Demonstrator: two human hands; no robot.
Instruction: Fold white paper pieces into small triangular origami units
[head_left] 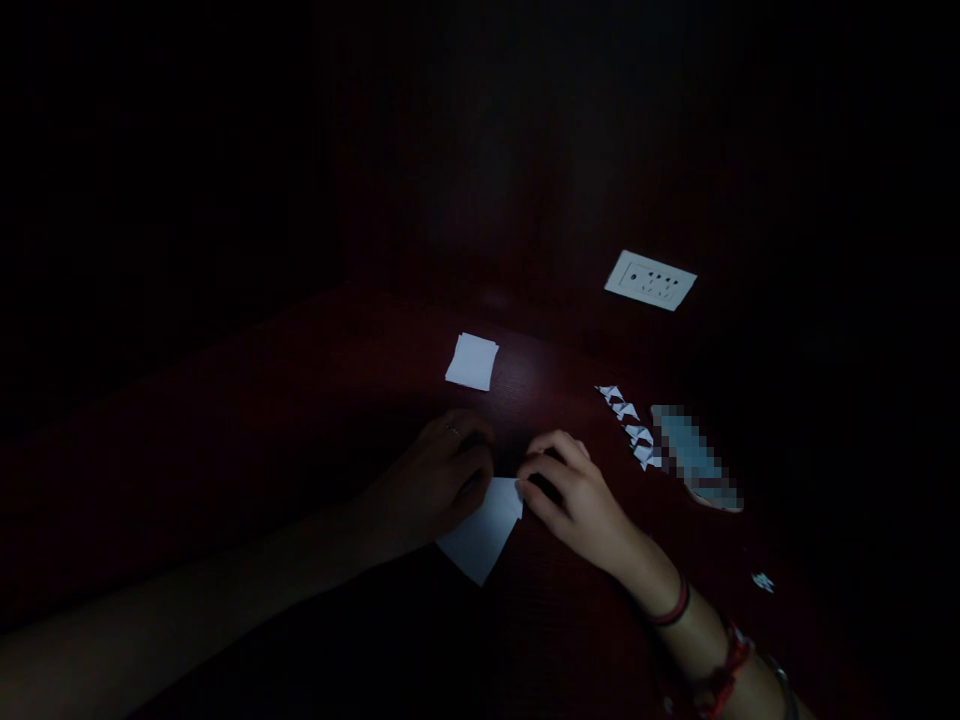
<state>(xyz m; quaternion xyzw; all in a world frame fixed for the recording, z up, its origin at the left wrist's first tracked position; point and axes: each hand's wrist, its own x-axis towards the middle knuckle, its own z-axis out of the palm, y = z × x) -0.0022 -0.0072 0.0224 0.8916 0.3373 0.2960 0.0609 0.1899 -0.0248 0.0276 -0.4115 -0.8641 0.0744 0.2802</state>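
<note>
A white sheet of paper lies on the dark red table between my hands, one corner pointing toward me. My left hand, with a ring on one finger, is closed at the sheet's upper left edge and covers part of it. At the upper right corner, my right hand pinches the paper between thumb and fingers. The paper's top edge looks straight, perhaps folded; the dim light hides detail. Beyond the hands sits a small stack of white paper squares.
Several small folded paper pieces form a row on the right, beside a blurred-out oblong object. A tiny pale scrap lies nearer me at far right. A white power socket is set in the dark upright panel behind.
</note>
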